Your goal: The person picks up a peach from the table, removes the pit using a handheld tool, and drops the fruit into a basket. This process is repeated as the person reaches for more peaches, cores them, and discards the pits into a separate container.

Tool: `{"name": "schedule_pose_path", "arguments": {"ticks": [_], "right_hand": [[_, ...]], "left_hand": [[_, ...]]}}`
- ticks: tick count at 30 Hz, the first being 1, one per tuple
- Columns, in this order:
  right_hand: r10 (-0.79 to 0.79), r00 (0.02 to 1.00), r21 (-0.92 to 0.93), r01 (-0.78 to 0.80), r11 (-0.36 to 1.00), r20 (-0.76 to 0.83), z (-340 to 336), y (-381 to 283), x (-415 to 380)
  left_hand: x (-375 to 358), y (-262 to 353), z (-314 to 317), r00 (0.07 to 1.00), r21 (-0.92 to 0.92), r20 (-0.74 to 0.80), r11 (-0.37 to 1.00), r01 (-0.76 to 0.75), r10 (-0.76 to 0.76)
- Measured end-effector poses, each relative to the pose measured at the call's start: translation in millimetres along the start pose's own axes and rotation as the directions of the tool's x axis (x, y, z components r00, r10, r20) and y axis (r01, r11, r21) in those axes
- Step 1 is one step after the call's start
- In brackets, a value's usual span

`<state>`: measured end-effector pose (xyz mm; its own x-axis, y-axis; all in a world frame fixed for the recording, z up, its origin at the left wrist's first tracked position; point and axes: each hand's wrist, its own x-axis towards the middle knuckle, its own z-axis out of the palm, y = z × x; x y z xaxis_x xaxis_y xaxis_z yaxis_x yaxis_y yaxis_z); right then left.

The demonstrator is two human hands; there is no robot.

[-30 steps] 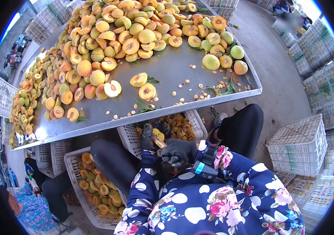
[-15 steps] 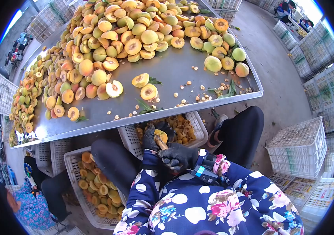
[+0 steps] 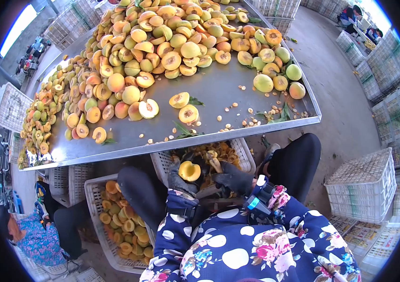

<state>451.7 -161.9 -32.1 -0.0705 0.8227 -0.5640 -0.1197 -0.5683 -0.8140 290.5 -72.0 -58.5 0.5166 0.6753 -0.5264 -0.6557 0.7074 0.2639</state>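
My left hand [image 3: 181,181], in a dark glove, is closed around a yellow peach half [image 3: 190,171] whose hollow, pit-free side faces up. In my gloved right hand [image 3: 235,178] is a small pitting tool [image 3: 215,162] with a light, wood-coloured handle; its working end is hard to make out. Both hands are above a white plastic crate [image 3: 248,157] with scooped peach pieces in it. To the left, a second white crate [image 3: 92,207] holds many pitted peach halves [image 3: 124,223]. A big heap of peaches [image 3: 162,44], mostly cut, lies on the metal table [image 3: 219,94] in front.
Loose pits [image 3: 228,126] and leaves [image 3: 186,131] lie near the table's raised front edge. Stacked white crates [image 3: 359,188] stand on the right. At the lower left sits another person in a blue patterned top [image 3: 38,239]; more people work at the far right.
My hands have moved apart. The peach half in my left hand now shows its hollow side, and the tool in my right hand has come away from it. The view has shifted slightly.
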Motion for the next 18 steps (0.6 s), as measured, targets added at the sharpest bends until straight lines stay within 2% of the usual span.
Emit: {"name": "schedule_pose_path", "arguments": {"ticks": [2,3,4,6,8,9,10,12,13,14,16,17,18], "right_hand": [[-0.079,0.993,-0.304,0.048,0.952,-0.091,-2.2,-0.6,2.6],[-0.007,0.995,-0.35,-0.029,0.936,-0.1,-4.4,-10.7,-4.4],[-0.055,0.998,-0.598,0.019,0.802,-0.042,-11.5,12.0,5.2],[-0.098,0.991,-0.926,0.124,0.357,0.095,-34.4,77.4,29.3],[-0.039,0.982,-0.926,0.19,0.327,0.187,-41.7,71.4,21.7],[-0.004,0.973,-0.926,0.222,0.307,0.231,-47.6,67.3,18.5],[-0.169,0.957,-0.916,0.276,0.29,0.235,-51.0,71.5,16.5],[-0.484,0.844,-0.896,0.379,0.234,0.231,-50.7,93.2,17.0],[0.146,0.955,-0.952,0.225,0.208,0.257,-70.2,136.7,49.2],[0.082,0.976,-0.951,0.176,0.255,0.203,-63.3,130.9,43.9],[-0.028,0.995,-0.935,0.097,0.341,0.093,-50.1,93.8,13.8],[0.077,0.995,-0.896,0.016,0.444,0.056,-45.0,72.9,6.4],[0.099,0.994,-0.848,-0.021,0.53,0.038,-41.8,64.8,4.1]], "left_hand": [[-25.4,8.3,19.5,0.993,0.013,0.065,0.995,0.099,-0.099],[-42.1,13.3,33.6,0.995,0.083,0.092,0.996,0.024,-0.032],[-54.7,22.7,38.0,0.971,0.172,0.235,0.982,-0.076,0.034],[-93.1,42.9,57.8,0.919,0.232,0.291,0.913,-0.336,0.264],[-107.9,84.3,34.6,0.828,0.122,0.375,0.863,-0.49,0.417],[-119.2,105.6,20.9,0.798,0.161,0.385,0.818,-0.552,0.463],[-133.4,127.8,3.5,0.768,0.2,0.393,0.768,-0.608,0.506],[-149.6,180.1,-54.3,0.747,0.347,0.231,0.664,-0.662,0.624],[-153.8,214.1,-111.0,0.733,0.652,0.037,0.54,-0.533,0.679],[-150.7,209.7,-106.7,0.674,0.804,-0.016,0.41,-0.43,0.739],[-145.0,199.8,-96.9,0.535,0.98,-0.12,0.186,-0.07,0.836],[-140.9,193.4,-72.4,0.529,0.994,-0.011,0.068,-0.088,0.849],[-136.6,193.6,-49.4,0.521,0.993,0.096,-0.049,-0.104,0.848]]}}
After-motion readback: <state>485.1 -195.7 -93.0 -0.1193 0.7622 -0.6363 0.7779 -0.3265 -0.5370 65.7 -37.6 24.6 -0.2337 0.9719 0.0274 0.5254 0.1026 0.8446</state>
